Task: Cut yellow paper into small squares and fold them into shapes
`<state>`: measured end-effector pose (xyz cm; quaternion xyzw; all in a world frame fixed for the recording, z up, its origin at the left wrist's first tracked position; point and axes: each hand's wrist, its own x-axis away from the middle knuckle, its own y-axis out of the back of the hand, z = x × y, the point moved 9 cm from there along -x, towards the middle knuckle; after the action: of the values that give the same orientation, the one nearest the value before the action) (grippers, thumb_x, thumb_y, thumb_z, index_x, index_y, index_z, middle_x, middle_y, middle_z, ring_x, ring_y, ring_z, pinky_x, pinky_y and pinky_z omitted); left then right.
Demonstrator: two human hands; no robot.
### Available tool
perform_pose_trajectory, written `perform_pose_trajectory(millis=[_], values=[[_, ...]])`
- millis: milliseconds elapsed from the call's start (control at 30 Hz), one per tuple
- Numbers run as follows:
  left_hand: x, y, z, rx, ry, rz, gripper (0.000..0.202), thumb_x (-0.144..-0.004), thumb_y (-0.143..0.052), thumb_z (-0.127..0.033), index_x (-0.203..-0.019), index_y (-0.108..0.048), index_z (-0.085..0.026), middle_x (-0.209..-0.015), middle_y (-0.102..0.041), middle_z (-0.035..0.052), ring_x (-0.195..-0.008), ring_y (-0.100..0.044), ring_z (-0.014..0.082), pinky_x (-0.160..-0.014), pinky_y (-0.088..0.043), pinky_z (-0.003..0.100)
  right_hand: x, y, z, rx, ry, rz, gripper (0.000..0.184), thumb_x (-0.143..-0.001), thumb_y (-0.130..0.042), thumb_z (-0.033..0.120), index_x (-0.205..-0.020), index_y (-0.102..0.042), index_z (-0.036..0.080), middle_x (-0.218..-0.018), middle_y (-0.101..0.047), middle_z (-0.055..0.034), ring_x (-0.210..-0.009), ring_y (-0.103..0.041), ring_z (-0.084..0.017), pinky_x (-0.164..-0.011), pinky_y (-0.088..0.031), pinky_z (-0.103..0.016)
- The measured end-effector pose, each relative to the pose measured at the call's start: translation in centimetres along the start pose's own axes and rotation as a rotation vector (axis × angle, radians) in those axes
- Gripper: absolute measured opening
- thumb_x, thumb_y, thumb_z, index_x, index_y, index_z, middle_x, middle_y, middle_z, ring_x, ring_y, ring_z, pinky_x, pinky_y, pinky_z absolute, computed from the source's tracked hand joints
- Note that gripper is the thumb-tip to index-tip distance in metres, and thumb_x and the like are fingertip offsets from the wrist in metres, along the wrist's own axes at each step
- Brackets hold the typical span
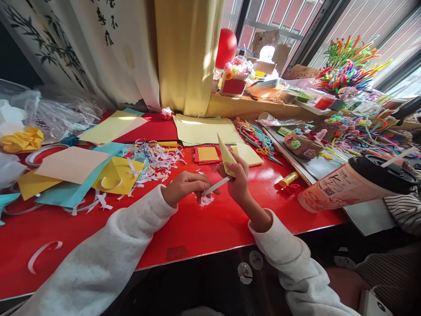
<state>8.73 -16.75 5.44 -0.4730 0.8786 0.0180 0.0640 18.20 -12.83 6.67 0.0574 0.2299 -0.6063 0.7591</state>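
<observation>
My right hand (237, 177) is closed round a folded yellow paper (226, 154) that stands up from my fingers. My left hand (186, 187) is closed in a pinch on one end of a thin white paper strip (216, 186). The strip's other end reaches the right hand. Both hands hover just above the red table (197, 228), near its front edge. White paper scraps (208, 201) lie on the table right below them.
Coloured paper sheets (75, 164) and white clippings (158, 160) cover the left and back. A yellow glue stick (288, 179) lies to the right. Another person holds a lidded drink cup (348, 186) at far right. A basket (304, 145) and pipe cleaners (348, 66) crowd the windowsill.
</observation>
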Motion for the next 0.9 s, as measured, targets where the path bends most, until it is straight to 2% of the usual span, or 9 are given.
perform_pose_trajectory(millis=[200, 367, 567, 700, 900], values=[[0.01, 0.28, -0.09, -0.017, -0.041, -0.017, 0.019, -0.074, -0.055, -0.023, -0.074, -0.073, -0.014, -0.068, -0.058, 0.0031, -0.057, -0.051, 0.0105, -0.05, -0.046, 0.022, -0.13, 0.13, 0.28, 0.011, 0.019, -0.007, 0.016, -0.074, -0.048, 0.025, -0.061, -0.039, 0.021, -0.055, -0.03, 0.0038, -0.048, -0.026, -0.009, -0.048, -0.024, -0.027], [0.07, 0.2, 0.17, -0.02, -0.03, -0.019, 0.019, -0.071, -0.056, -0.022, -0.074, -0.074, -0.016, -0.071, -0.06, 0.0038, -0.055, -0.049, 0.0102, -0.049, -0.043, 0.023, -0.04, 0.11, 0.41, 0.053, 0.028, 0.004, 0.017, -0.074, -0.049, 0.025, -0.062, -0.038, 0.021, -0.057, -0.029, 0.0035, -0.05, -0.027, -0.009, -0.049, -0.023, -0.028], [0.14, 0.1, -0.01, 0.003, -0.083, -0.006, 0.027, -0.071, -0.047, -0.019, -0.074, -0.073, -0.015, -0.073, -0.062, 0.0065, -0.059, -0.05, 0.0128, -0.052, -0.045, 0.026, 0.1, 0.17, 0.45, 0.155, 0.027, 0.011, 0.018, -0.075, -0.047, 0.029, -0.062, -0.037, 0.021, -0.06, -0.028, 0.0025, -0.053, -0.029, -0.011, -0.049, -0.023, -0.028], [0.1, 0.19, 0.19, -0.019, -0.065, -0.014, 0.022, -0.076, -0.052, -0.023, -0.072, -0.072, -0.015, -0.073, -0.06, 0.0057, -0.057, -0.051, 0.0113, -0.051, -0.045, 0.024, 0.08, 0.11, 0.53, 0.146, 0.051, 0.018, 0.019, -0.075, -0.048, 0.029, -0.062, -0.036, 0.021, -0.061, -0.027, 0.0025, -0.053, -0.028, -0.011, -0.049, -0.022, -0.028], [0.04, 0.23, 0.52, -0.014, -0.044, -0.024, 0.021, -0.071, -0.053, -0.023, -0.07, -0.073, -0.015, -0.071, -0.061, 0.0063, -0.059, -0.052, 0.0132, -0.05, -0.045, 0.024, 0.14, -0.03, 0.63, 0.184, 0.053, 0.023, 0.018, -0.074, -0.048, 0.03, -0.063, -0.037, 0.022, -0.062, -0.029, 0.002, -0.054, -0.029, -0.011, -0.049, -0.023, -0.027]])
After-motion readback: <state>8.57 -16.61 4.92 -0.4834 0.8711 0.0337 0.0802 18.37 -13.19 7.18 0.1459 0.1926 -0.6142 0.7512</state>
